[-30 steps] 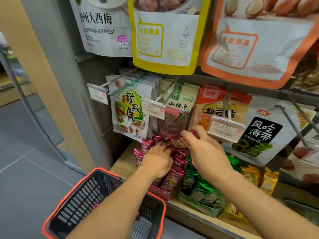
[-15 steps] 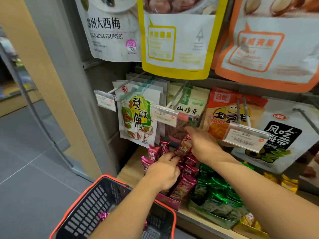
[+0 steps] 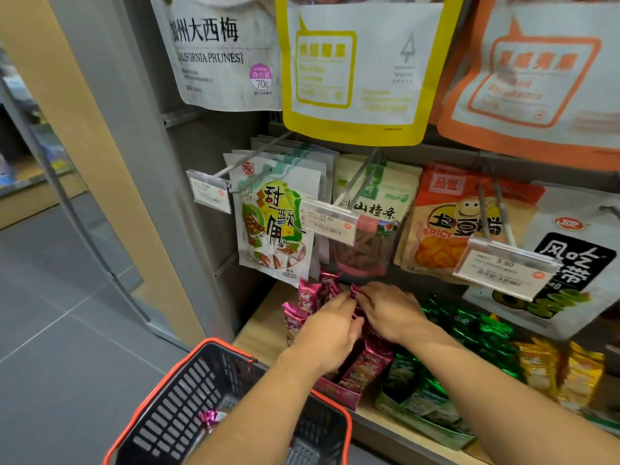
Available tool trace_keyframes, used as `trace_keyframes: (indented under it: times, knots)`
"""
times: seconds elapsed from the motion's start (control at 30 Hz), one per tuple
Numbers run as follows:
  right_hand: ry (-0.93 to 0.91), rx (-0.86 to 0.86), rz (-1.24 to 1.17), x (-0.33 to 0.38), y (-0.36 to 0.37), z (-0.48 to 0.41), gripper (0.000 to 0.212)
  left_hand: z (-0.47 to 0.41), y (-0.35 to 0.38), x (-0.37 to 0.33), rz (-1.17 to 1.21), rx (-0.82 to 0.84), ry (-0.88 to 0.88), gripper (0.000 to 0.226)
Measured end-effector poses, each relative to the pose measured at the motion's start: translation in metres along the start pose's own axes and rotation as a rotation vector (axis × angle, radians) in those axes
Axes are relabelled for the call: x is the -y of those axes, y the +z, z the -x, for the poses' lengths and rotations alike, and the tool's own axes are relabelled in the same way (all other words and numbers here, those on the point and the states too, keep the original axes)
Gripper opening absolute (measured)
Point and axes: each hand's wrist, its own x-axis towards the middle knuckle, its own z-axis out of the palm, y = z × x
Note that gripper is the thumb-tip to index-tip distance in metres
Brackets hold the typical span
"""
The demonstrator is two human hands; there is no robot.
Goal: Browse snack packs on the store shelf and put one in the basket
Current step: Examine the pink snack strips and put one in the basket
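Both hands are working in the row of magenta packs on the wooden shelf. Your right hand is reaching in from the right with its fingers curled, pinching the top edge of one magenta snack pack. Your left hand is coming in knuckles up, index finger and thumb closing on that same pack from the left, so the fingertips of both hands are meeting on it. That pack is standing among its neighbours in the pink display box, at the left end of the shelf.

Just to the right, green foil packs are filling the next tray, and yellow packs are sitting beyond them. Above your hands, the tamarind bag, the hawthorn-strip bag and the spicy potato-chip bag are hanging on pegs, with a price tag sticking out in front. The California prunes bag is hanging on the row above.

The basket, dark with an orange rim, is hanging low in front of the shelf, under your left forearm. One small pink-wrapped pack is lying inside it, near the bottom.
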Motion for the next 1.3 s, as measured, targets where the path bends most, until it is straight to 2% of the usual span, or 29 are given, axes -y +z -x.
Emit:
trace_keyframes:
  times: [0.1, 0.2, 0.27, 0.33, 0.4, 0.47, 0.57, 0.73, 0.8, 0.87, 0.93, 1.0, 1.1, 1.2, 1.3]
  knots:
    - [-0.046, -0.063, -0.024, -0.005, 0.002, 0.006, 0.041, -0.001, -0.017, 0.001, 0.031, -0.228, -0.015, 0.037]
    - [-0.07, -0.255, -0.095, -0.006, -0.001, 0.013, 0.035, 0.001, -0.035, 0.016, -0.027, -0.374, -0.188, 0.042]
    - [-0.123, -0.379, -0.152, -0.003, -0.004, 0.019, 0.026, 0.007, -0.04, 0.025, -0.109, -0.285, -0.29, 0.046]
    - [-0.19, -0.426, -0.174, 0.003, -0.005, 0.024, 0.019, 0.012, -0.038, 0.033, -0.156, -0.105, -0.339, 0.05]
    - [-0.257, -0.397, -0.156, 0.008, -0.005, 0.029, 0.02, 0.015, -0.035, 0.037, -0.094, 0.025, -0.375, 0.047]
    - [-0.313, -0.288, -0.083, 0.013, -0.002, 0.034, 0.027, 0.016, -0.038, 0.039, -0.013, 0.126, -0.411, 0.045]
    - [-0.337, -0.128, 0.07, 0.023, 0.005, 0.04, 0.038, 0.021, -0.042, 0.036, -0.045, 0.262, -0.365, 0.058]
    - [-0.24, -0.069, 0.27, 0.037, 0.002, 0.045, 0.045, 0.035, -0.059, 0.029, -0.176, 0.079, -0.248, 0.036]
    - [-0.24, -0.057, 0.239, 0.045, -0.004, 0.047, 0.054, 0.04, -0.081, 0.019, -0.246, -0.035, -0.174, 0.022]
    - [-0.273, 0.017, 0.081, 0.056, -0.014, 0.05, 0.074, 0.05, -0.104, 0.007, -0.279, -0.128, -0.107, 0.015]
    - [-0.34, 0.136, -0.2, 0.071, -0.026, 0.056, 0.082, 0.068, -0.121, -0.003, -0.165, -0.189, -0.118, 0.018]
    - [-0.409, 0.26, -0.56, 0.086, -0.036, 0.067, 0.067, 0.089, -0.136, -0.01, 0.097, -0.254, -0.169, 0.014]
    - [-0.362, 0.396, -0.928, 0.105, -0.047, 0.087, 0.041, 0.112, -0.15, -0.011, 0.475, -0.371, -0.272, 0.006]
    - [-0.289, 0.548, -1.166, 0.12, -0.056, 0.107, 0.033, 0.129, -0.157, -0.012, 0.837, -0.432, -0.364, 0.032]
    - [-0.298, 0.602, -1.213, 0.13, -0.063, 0.127, 0.036, 0.138, -0.158, -0.011, 1.097, -0.47, -0.371, 0.033]
